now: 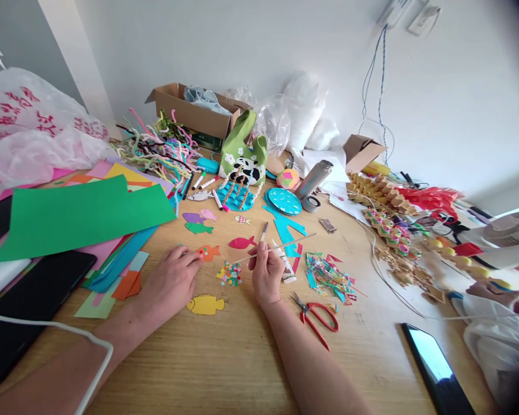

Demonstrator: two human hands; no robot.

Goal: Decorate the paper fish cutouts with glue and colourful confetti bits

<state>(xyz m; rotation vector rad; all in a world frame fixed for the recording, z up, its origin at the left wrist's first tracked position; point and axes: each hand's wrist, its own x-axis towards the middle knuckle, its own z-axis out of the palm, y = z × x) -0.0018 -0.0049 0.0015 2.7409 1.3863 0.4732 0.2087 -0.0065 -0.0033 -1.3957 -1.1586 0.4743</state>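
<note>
An orange paper fish (210,253) with small coloured dots lies on the table. The fingers of my left hand (179,274) rest at its left edge, laid on it rather than wrapped round it. My right hand (267,271) is closed on a small paintbrush (264,229), bristle end up, and on a thin pale stick (300,239) pointing across. A pile of coloured paper dots (229,274) sits between my hands. Around them lie paper fish: yellow (206,305), red (241,242), green (199,228) and purple (194,217). A white glue tube (288,268) lies just beyond my right hand.
Red-handled pliers or snips (318,317) lie right of my right forearm, near paper scraps (331,276). A phone (436,369) is at the front right. Green card (86,213) covers the left side. A steel flask (315,180) stands behind. Another person's hand (495,293) shows at far right.
</note>
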